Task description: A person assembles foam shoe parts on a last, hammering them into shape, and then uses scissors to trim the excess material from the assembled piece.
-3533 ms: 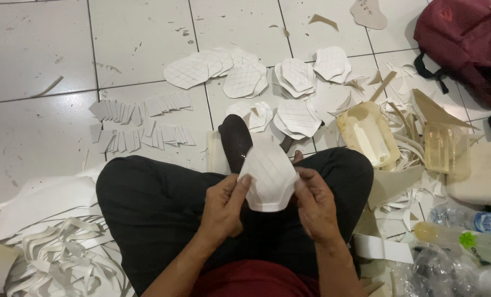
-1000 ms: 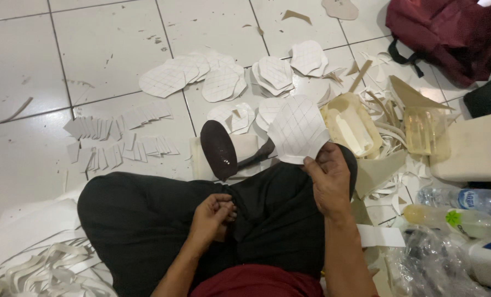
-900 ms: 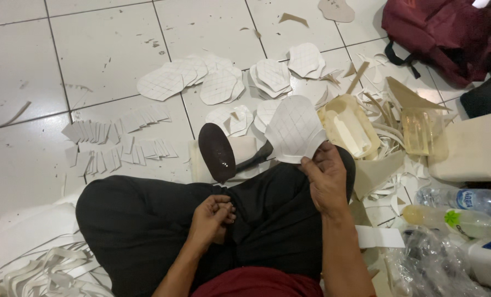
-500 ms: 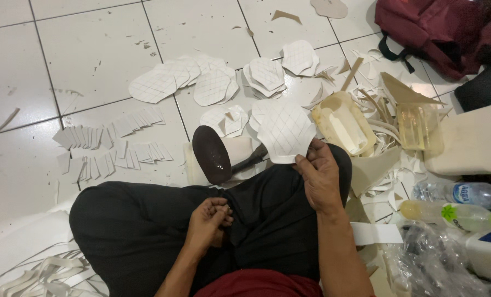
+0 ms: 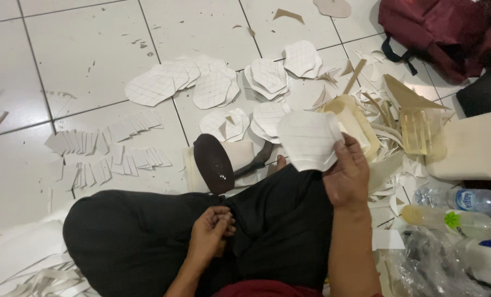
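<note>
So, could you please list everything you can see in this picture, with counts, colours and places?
shaped white piece: one, white with a faint grid, held up in the right hand
cut white pieces: several piles, white, on the floor ahead
small strips: many, white, in rows on the floor to the left
offcut strips: a heap, white, lower left
sandal: one, dark brown sole, before the knees
backpack: one, maroon, upper right
plastic bottles: at least two, clear and yellowish, lower right
tiled floor: white
trousers: black, legs crossed
left hand: resting on the lap, fingers curled
right hand: gripping the shaped piece
</note>
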